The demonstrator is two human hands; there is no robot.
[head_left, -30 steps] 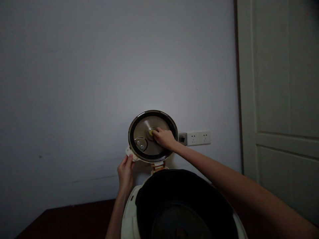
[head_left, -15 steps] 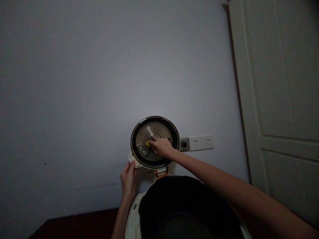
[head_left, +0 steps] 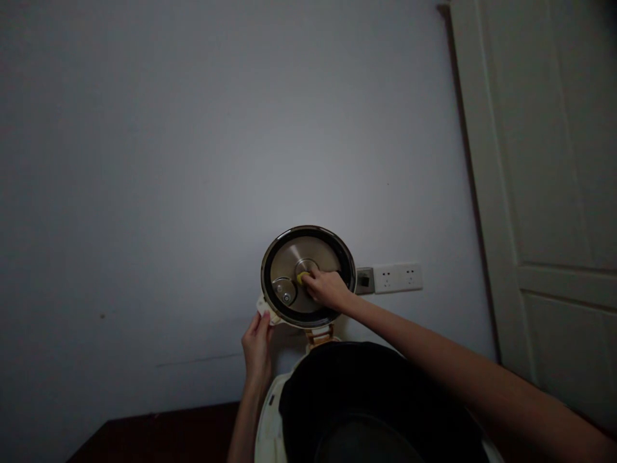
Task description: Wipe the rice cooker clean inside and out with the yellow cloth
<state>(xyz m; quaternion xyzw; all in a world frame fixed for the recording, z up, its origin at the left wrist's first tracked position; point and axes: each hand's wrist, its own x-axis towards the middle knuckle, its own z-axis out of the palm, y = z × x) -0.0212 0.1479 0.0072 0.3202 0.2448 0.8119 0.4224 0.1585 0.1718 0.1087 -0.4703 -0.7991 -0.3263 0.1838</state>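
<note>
Yellow piece nearer centre of lid

Most of the small yellow piece is covered by the right hand (only an edge peeks out, so its material is unclear). Some fingers of the left hand vanish behind the cream plastic tab. The bottom edge crops the round black pot, its white plastic housing and the dark reddish-brown counter.
</note>
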